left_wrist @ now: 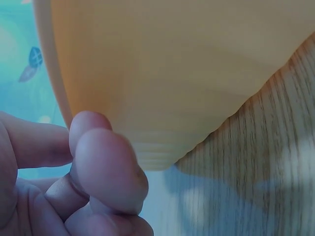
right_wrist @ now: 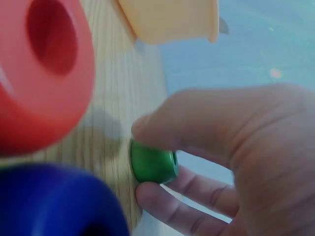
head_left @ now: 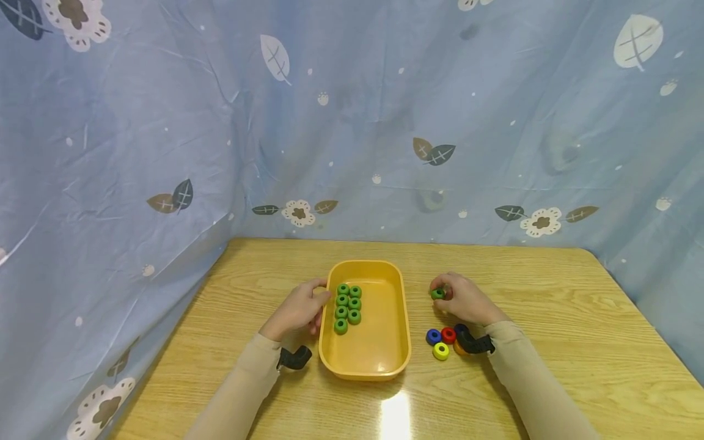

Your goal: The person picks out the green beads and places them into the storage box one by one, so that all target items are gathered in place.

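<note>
A yellow-orange plastic tray (head_left: 385,342) stands on the table, holding several green beads (head_left: 354,316) grouped along its left side. At the tray's left rim is my left hand (head_left: 299,308), its thumb at the rim and its curled fingers against the outer wall (left_wrist: 172,64). To the right of the tray, my right hand (head_left: 464,297) pinches one green bead (right_wrist: 153,163) between thumb and fingers, at the tabletop. Near that wrist lie a red bead (head_left: 448,335), blue beads (head_left: 433,337), a yellow bead (head_left: 441,351) and an orange bead (head_left: 461,348), partly hidden by the wrist camera.
The wooden table (head_left: 561,318) reaches out to both sides of the tray. A blue patterned curtain (head_left: 352,122) hangs behind it and along the left. Black wrist cameras (head_left: 474,342) stick out below both wrists.
</note>
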`<action>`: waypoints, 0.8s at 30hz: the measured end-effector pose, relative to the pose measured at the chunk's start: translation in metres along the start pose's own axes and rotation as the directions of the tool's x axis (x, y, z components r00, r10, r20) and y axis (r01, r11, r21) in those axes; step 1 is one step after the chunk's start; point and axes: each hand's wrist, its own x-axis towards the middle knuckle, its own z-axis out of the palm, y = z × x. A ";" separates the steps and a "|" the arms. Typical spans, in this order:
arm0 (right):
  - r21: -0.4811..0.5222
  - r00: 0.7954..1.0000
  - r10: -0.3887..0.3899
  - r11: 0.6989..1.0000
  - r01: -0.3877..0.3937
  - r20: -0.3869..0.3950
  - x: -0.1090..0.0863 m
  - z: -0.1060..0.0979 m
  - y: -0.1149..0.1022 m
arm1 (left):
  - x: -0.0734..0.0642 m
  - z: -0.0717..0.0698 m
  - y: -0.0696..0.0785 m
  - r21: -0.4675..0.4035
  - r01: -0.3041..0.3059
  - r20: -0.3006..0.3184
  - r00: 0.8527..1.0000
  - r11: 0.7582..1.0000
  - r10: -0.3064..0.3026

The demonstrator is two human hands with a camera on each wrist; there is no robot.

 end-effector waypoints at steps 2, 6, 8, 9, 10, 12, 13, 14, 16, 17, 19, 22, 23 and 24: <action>-0.001 1.000 0.000 1.000 0.000 -0.003 0.000 0.001 0.001 | 0.000 0.000 0.000 -0.001 -0.006 0.002 1.000 1.000 0.006; -0.005 1.000 0.008 1.000 -0.008 -0.008 0.000 0.002 0.001 | 0.000 -0.001 -0.001 0.000 -0.015 0.006 1.000 1.000 0.015; -0.001 1.000 0.016 1.000 -0.016 -0.005 0.000 0.002 0.000 | 0.000 -0.001 -0.002 -0.002 -0.016 0.009 1.000 1.000 0.016; -0.001 1.000 0.019 1.000 -0.019 -0.004 0.000 0.002 -0.001 | 0.000 -0.002 -0.002 -0.002 -0.016 0.009 1.000 1.000 0.016; -0.001 1.000 0.020 1.000 -0.021 -0.005 0.000 0.002 -0.001 | 0.000 -0.002 -0.002 -0.002 -0.016 0.010 1.000 1.000 0.016; -0.001 1.000 0.023 1.000 -0.023 -0.009 0.000 0.001 -0.003 | 0.000 -0.002 -0.002 -0.001 -0.015 0.011 1.000 1.000 0.015; -0.004 1.000 0.025 1.000 -0.025 -0.013 0.000 0.001 -0.003 | 0.000 -0.002 -0.001 0.000 -0.014 0.011 1.000 1.000 0.014; -0.005 0.999 0.027 1.000 -0.027 -0.019 0.000 0.001 -0.004 | 0.001 -0.003 -0.001 0.001 -0.014 0.012 1.000 1.000 0.014; -0.007 0.999 0.026 1.000 -0.026 -0.032 0.001 0.000 -0.006 | 0.001 -0.003 0.000 0.005 -0.011 0.012 1.000 1.000 0.011; -0.006 0.999 0.028 1.000 -0.029 -0.039 0.001 0.000 -0.008 | 0.001 -0.004 0.000 0.008 -0.010 0.013 1.000 1.000 0.009; -0.011 0.998 0.026 1.000 -0.027 -0.061 0.001 -0.001 -0.011 | 0.001 -0.005 0.001 0.013 -0.012 0.014 1.000 1.000 0.012; -0.021 0.996 0.007 1.000 -0.009 -0.093 0.002 -0.003 -0.018 | 0.002 -0.005 0.001 0.022 -0.017 0.018 1.000 1.000 0.017; -0.027 0.995 0.004 1.000 -0.006 -0.104 0.002 -0.003 -0.020 | 0.002 -0.006 0.001 0.026 -0.020 0.019 1.000 0.999 0.019; -0.030 0.994 -0.002 1.000 -0.002 -0.111 0.002 -0.004 -0.022 | 0.002 -0.006 0.001 0.027 -0.022 0.021 1.000 0.999 0.021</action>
